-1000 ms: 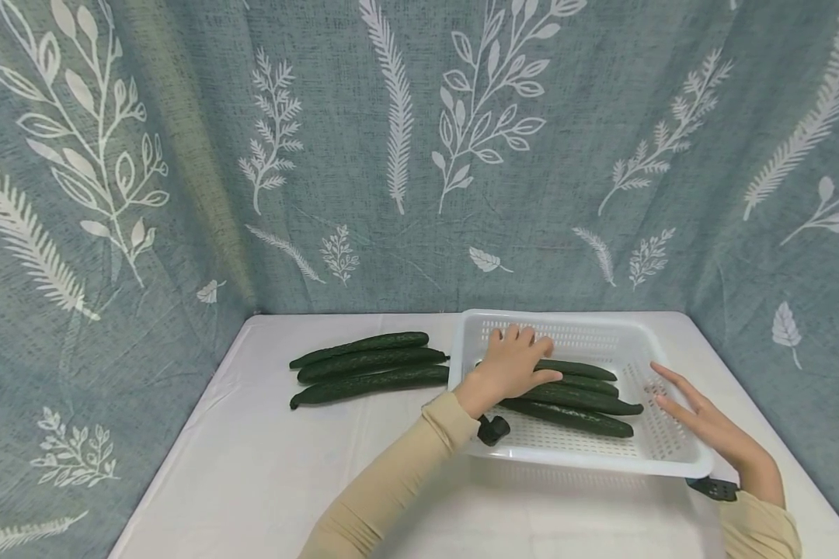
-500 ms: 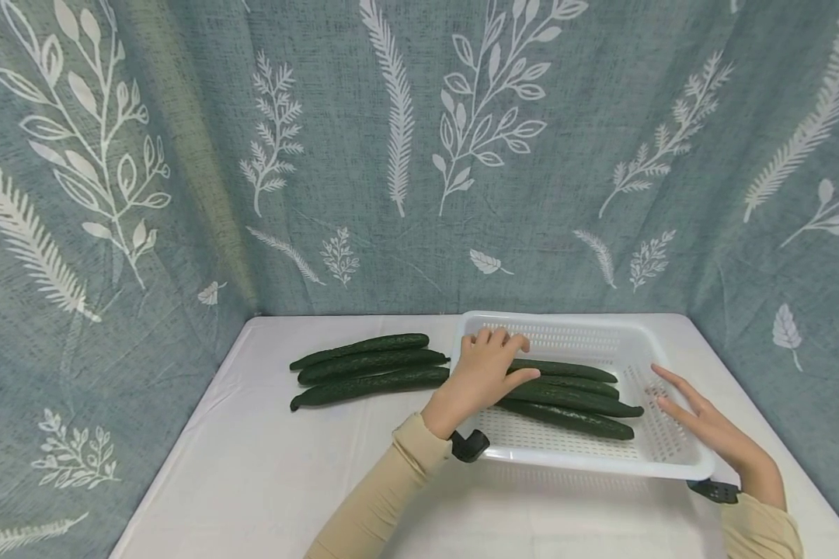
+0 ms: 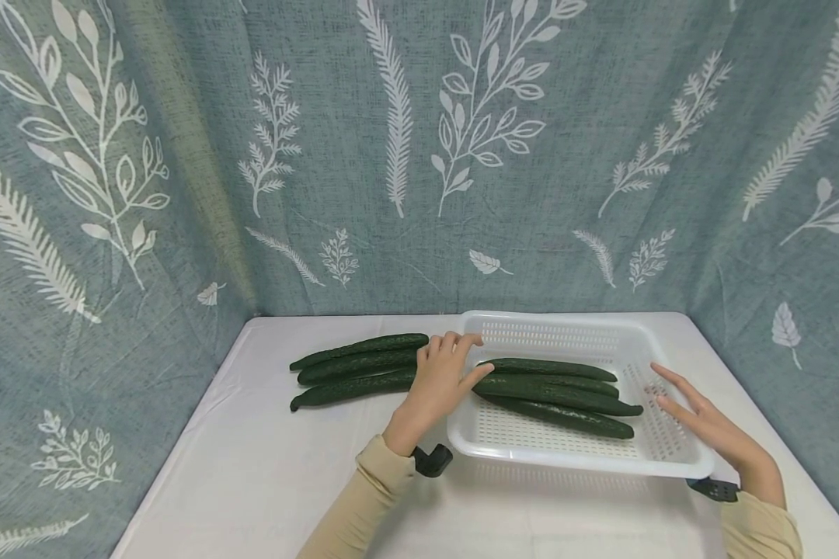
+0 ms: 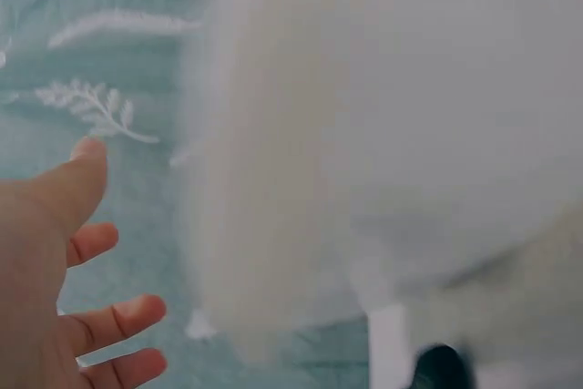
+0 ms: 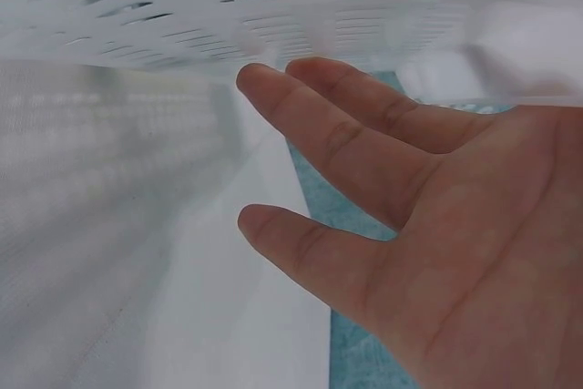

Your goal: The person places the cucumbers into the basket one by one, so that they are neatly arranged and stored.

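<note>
My left hand (image 3: 436, 380) is over the left rim of the white perforated basket (image 3: 566, 462), its fingers loosely bent, with nothing seen in its grasp. In the left wrist view the fingers (image 4: 118, 323) are spread apart. Several dark green cucumbers (image 3: 559, 392) lie side by side inside the basket. Partly behind my left hand, a group of 3 cucumbers (image 3: 363, 361) rests on the table to the left. My right hand (image 3: 716, 427) is at the basket's right end. The right wrist view shows some of its straight fingers (image 5: 337, 148) outside, under the basket wall; contact is unclear.
A white cloth covers the table (image 3: 252, 481). Blue-green curtains (image 3: 419, 256) with white leaf prints stand behind it and along both sides. The basket sits near the back right of the table.
My left hand has moved left from above the cucumbers in the basket to its left rim, uncovering their left ends. My right hand, the basket and the cucumbers have stayed put.
</note>
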Demonstrator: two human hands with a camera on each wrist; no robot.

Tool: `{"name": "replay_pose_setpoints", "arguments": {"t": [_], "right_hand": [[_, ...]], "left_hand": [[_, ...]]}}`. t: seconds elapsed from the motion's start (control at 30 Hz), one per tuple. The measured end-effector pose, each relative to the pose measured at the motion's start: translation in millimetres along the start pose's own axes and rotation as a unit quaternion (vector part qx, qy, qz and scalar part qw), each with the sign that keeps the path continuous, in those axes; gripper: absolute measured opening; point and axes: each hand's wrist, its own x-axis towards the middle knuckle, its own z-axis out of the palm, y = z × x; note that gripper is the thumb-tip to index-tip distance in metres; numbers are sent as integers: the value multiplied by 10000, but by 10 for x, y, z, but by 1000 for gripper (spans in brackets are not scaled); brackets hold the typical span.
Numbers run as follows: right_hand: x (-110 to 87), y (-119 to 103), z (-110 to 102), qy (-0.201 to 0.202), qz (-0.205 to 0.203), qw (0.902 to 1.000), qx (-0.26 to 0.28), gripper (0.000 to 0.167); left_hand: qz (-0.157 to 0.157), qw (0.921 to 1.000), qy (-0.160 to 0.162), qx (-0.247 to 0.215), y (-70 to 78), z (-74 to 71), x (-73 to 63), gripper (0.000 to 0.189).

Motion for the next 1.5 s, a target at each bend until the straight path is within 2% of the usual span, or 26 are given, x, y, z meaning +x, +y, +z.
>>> {"name": "replay_pose_setpoints", "arguments": {"t": [0.2, 0.57, 0.83, 1.2, 1.4, 1.5], "right_hand": [[1, 14, 6, 1, 2, 10000, 7, 60], [-4, -6, 11, 26, -23, 9999, 137, 62], [-11, -14, 12, -11, 76, 9998, 201, 61], [-16, -9, 18, -11, 122, 9998, 168, 61], [-15, -3, 29, -12, 177, 9997, 180, 61], [-17, -6, 35, -7, 147, 9997, 183, 61]], "left_hand": [[-276, 9991, 195, -268, -211, 86, -129, 41], [-767, 9961, 167, -392, -570, 206, -326, 39], [-1089, 9936, 243, -161, -847, 241, -452, 37], [-1487, 9867, 569, 322, -1178, 255, -634, 38], [-1694, 9834, 477, 436, -1319, 248, -672, 40], [-1690, 9836, 417, 483, -1361, 247, -674, 41]]}}
